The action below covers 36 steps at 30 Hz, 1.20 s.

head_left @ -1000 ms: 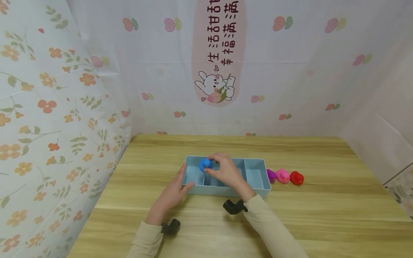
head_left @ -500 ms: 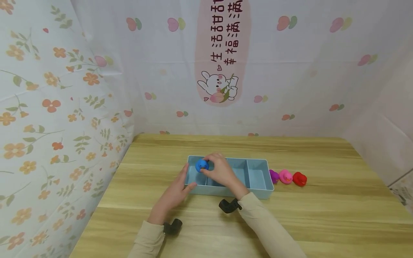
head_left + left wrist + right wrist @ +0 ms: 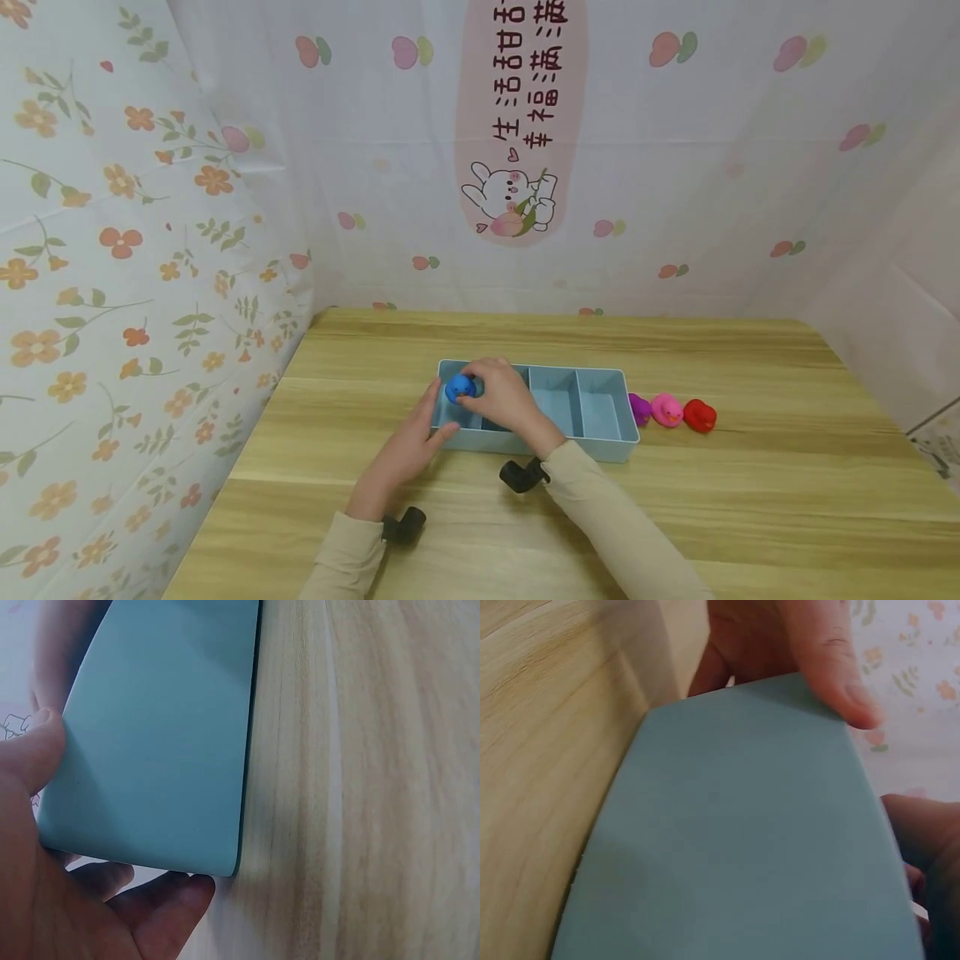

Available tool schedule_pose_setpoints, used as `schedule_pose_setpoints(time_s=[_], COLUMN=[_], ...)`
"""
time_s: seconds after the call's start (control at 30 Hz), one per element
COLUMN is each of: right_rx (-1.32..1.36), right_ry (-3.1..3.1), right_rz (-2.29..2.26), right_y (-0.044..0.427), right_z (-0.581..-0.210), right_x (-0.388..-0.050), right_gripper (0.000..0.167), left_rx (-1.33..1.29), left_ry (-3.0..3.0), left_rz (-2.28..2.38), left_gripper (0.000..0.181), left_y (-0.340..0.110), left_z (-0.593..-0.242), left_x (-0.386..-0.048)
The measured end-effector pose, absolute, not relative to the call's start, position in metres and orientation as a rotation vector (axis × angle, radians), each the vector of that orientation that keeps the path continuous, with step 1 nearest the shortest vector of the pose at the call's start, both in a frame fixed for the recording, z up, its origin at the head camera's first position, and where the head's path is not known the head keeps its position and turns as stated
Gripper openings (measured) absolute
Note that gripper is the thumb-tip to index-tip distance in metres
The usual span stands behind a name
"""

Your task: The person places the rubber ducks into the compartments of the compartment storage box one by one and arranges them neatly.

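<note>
Right fingers [image 3: 483, 369]: pinching my blue duck [image 3: 457, 389] at the box [image 3: 600, 451]'s nine-o'clock compartment.
Left fingers [image 3: 426, 405]: gripping box's nine-o'clock end; I'm apparently steadying it.
Purple duck [image 3: 640, 409], pink duck [image 3: 665, 410], red duck [image 3: 700, 415]: three o'clock of box.

The tray [image 3: 555, 403] is grey-blue, the left duck [image 3: 457, 388] blue, the right ducks [image 3: 667, 410] purple, pink and red, the sleeves [image 3: 615, 521] beige, the tabletop [image 3: 757, 500] yellow-brown with wood grain, the left cloth [image 3: 157, 296] white with orange flowers [image 3: 214, 179] and green leaves [image 3: 41, 185].

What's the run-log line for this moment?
right hand: pinches blue duck at leftmost compartment | left hand: grips tray | purple duck, pink duck, red duck: on table beside tray
</note>
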State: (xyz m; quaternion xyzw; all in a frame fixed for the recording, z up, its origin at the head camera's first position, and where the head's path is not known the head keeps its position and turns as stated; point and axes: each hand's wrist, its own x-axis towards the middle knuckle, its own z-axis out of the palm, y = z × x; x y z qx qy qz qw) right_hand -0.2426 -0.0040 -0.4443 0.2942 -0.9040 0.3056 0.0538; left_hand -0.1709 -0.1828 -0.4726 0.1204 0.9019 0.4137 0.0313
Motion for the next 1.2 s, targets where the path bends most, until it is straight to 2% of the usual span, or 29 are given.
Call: schedule_pose_setpoints(time_s=[0.67, 1.2], right_rx=[0.752, 0.750], right_ry=[-2.953, -3.027], right_rz=[0.366, 0.157], right_y=[-0.026, -0.032], right_z=[-0.447, -0.441], right_x=[-0.239, -0.238], right_gripper=[0.033, 0.020], left_rx=[0.359, 0.365], left_ry=[2.747, 2.745], left_rz=[1.285, 1.298], left_gripper=[0.080, 0.079], left_y=[-0.183, -0.182], left_z=[-0.471, -0.470], left_x=[-0.171, -0.170])
